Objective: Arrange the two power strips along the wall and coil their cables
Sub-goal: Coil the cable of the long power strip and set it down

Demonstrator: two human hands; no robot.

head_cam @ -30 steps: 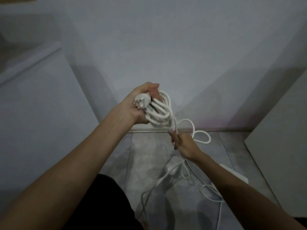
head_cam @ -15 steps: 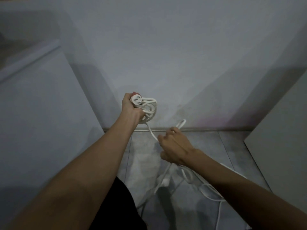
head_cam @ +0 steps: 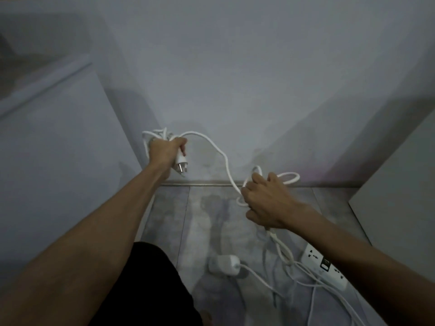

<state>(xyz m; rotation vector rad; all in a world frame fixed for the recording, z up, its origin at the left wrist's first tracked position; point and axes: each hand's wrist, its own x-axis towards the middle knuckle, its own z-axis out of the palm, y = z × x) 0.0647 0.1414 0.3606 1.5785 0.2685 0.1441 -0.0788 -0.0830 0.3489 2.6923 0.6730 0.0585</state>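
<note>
My left hand [head_cam: 164, 150] grips a bundle of white cable coils [head_cam: 154, 135] held up near the wall, and the white plug [head_cam: 180, 164] hangs down from its fist. From there the white cable [head_cam: 221, 156] sags across to my right hand [head_cam: 268, 203], which grips it above the floor, with loose loops sticking out behind the fingers. Below that hand the cable drops to the floor. A white power strip [head_cam: 326, 267] lies on the floor at the lower right, partly hidden by my right forearm. The rounded white end of a second strip [head_cam: 224, 264] lies on the floor in the middle.
The grey wall [head_cam: 235, 78] meets the tiled floor [head_cam: 207, 220] at a skirting line. A white cabinet side [head_cam: 58, 149] stands at the left and a white panel [head_cam: 400, 184] at the right. Loose cable [head_cam: 313, 283] crosses the floor at the lower right. My dark-clothed knee [head_cam: 150, 285] is below.
My left hand has turned over, so the plug now hangs downward. My right hand has moved right and away, drawing a longer stretch of cable out between the hands.
</note>
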